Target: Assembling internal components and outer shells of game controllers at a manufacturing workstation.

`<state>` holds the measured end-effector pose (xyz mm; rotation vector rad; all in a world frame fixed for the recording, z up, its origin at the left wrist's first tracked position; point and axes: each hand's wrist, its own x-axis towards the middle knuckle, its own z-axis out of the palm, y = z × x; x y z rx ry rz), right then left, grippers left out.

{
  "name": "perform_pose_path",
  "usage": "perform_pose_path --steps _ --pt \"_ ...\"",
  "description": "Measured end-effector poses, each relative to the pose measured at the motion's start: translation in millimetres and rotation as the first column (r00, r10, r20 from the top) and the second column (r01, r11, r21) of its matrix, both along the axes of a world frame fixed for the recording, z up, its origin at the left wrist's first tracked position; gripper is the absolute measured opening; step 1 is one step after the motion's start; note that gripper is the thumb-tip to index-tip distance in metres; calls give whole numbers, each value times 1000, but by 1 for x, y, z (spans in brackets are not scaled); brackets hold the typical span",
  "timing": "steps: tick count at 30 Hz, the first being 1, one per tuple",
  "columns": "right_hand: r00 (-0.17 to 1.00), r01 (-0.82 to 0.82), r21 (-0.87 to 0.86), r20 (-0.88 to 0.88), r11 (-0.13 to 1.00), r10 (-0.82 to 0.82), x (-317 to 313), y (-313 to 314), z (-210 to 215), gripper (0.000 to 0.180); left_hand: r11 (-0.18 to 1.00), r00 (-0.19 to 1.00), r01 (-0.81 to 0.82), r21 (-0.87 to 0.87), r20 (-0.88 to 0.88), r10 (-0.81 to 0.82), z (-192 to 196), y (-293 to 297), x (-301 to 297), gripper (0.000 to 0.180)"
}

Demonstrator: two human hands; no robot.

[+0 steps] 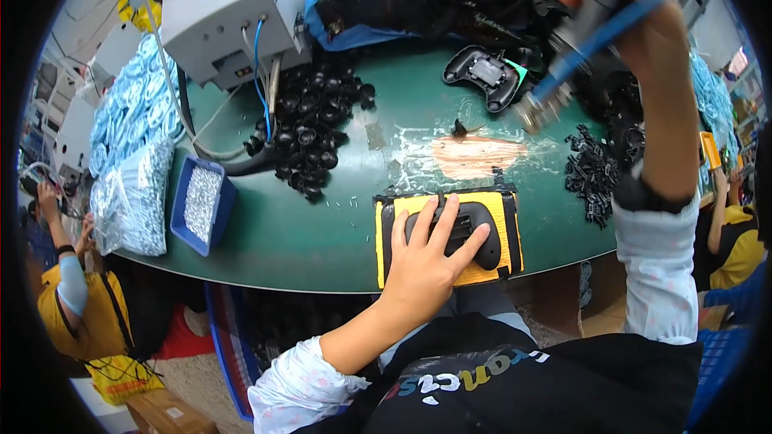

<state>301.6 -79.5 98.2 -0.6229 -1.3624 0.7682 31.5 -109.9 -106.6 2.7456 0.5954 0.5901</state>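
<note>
My left hand (430,261) lies with spread fingers on a black game controller shell (485,233), which sits on a yellow pad (511,233) with black edging at the table's near side. Raised at the upper right, my right hand (643,28) is closed around a silver power screwdriver (575,32). A blue hose (599,38) runs along the tool, and motion blurs both. The tool's tip is above the table, apart from the controller. Farther back, another open controller half (484,74) with a green piece lies on the green table (338,229).
Black round caps (310,128) are heaped left of centre beside a grey machine (233,16). A blue bin (201,205) holds small silver screws. Small black parts (591,177) lie right. A blue bag (418,0) stands behind. Other people (84,305) work on both sides.
</note>
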Motion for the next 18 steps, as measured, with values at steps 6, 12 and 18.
perform_pose_path --steps 6,12,18 --pt "953 -199 -156 197 967 228 -42 -78 -8 10 1000 998 -5 -19 62 6 -4 3 -5 62" --pt "947 -78 -88 304 993 102 -67 -103 -24 21 999 997 -1 -35 79 4 -6 2 -6 59" --pt "923 -50 -35 380 998 60 -69 -103 -27 36 998 994 9 -60 110 -3 -9 4 -4 58"
